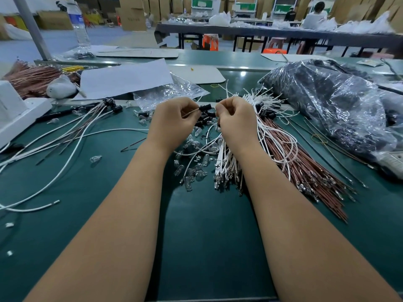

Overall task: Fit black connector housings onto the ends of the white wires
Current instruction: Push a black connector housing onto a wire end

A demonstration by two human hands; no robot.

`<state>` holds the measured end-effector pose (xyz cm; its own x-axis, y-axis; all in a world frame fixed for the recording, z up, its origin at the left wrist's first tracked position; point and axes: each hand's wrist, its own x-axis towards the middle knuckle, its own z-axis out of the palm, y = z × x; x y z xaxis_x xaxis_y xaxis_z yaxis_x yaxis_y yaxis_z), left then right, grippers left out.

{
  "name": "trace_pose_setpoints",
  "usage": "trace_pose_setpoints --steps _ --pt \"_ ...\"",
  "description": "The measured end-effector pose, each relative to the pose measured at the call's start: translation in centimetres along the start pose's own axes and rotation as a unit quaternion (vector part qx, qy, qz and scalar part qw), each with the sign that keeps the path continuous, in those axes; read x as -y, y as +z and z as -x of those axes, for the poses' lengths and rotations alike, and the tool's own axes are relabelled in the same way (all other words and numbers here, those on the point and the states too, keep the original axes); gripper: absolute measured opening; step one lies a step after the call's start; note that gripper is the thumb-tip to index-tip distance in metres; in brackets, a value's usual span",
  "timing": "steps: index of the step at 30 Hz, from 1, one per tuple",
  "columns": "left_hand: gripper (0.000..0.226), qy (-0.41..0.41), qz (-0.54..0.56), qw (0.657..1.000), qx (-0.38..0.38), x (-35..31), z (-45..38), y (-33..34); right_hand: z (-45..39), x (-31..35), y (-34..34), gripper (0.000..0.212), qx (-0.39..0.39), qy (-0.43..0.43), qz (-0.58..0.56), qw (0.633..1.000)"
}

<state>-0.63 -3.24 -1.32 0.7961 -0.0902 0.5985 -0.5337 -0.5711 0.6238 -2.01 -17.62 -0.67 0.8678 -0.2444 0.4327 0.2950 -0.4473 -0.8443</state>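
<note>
a black connector housing [205, 107] sits between two raised hands at the frame's centre. the left hand [174, 118] pinches a brownish wire [190, 113] entering it; the right hand [234, 117] has curled fingers at its other end, grip hidden. white wires [226, 164] lie at 5 o'clock beneath the right wrist, on the green table [207, 236]. a plastic bag [331, 101] lies at 2 o'clock, contents unclear.

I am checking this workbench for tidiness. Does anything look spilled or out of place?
Yes. Small glass bulbs lie scattered loose on the green mat between the forearms, mixed with black housings and white wires. One bulb lies apart to the left, and a rubber band lies loose on the right.
</note>
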Motion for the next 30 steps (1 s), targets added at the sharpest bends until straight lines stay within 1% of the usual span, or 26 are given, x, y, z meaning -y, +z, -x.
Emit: trace_pose_setpoints --steps 5,8,10,15,17,19,21,23,30 --pt "0.004 -0.010 0.010 1.000 0.003 -0.20 0.05 0.18 0.05 0.12 -0.10 0.008 0.002 -0.006 0.008 1.000" --pt "0.005 -0.039 0.049 0.998 0.030 -0.26 0.03 -0.04 0.11 0.24 -0.21 0.007 0.006 -0.005 0.002 1.000" --pt "0.008 -0.058 0.077 0.994 0.049 -0.21 0.05 -0.17 0.12 0.29 -0.23 0.007 0.007 -0.002 -0.001 1.000" --pt "0.013 -0.078 0.077 0.992 0.067 0.16 0.08 -0.05 0.24 0.50 -0.10 0.011 0.018 0.010 -0.017 1.000" --pt "0.014 -0.080 0.076 0.991 0.071 0.29 0.08 0.02 0.21 0.62 -0.10 0.015 0.018 0.028 -0.039 0.999" --pt "0.015 -0.077 0.078 0.992 0.067 0.31 0.08 -0.01 0.19 0.69 -0.15 0.014 0.018 0.038 -0.055 0.998" --pt "0.018 -0.075 0.083 0.992 0.062 0.30 0.09 -0.09 0.22 0.63 -0.18 0.010 0.017 0.031 -0.053 0.998" --pt "0.015 -0.075 0.084 0.992 0.063 0.26 0.06 -0.16 0.26 0.52 -0.17 0.007 0.011 0.019 -0.043 0.999" --pt "0.009 -0.070 0.082 0.991 0.079 -0.05 0.08 -0.02 0.02 0.14 -0.19 0.011 0.013 0.009 -0.032 0.999"
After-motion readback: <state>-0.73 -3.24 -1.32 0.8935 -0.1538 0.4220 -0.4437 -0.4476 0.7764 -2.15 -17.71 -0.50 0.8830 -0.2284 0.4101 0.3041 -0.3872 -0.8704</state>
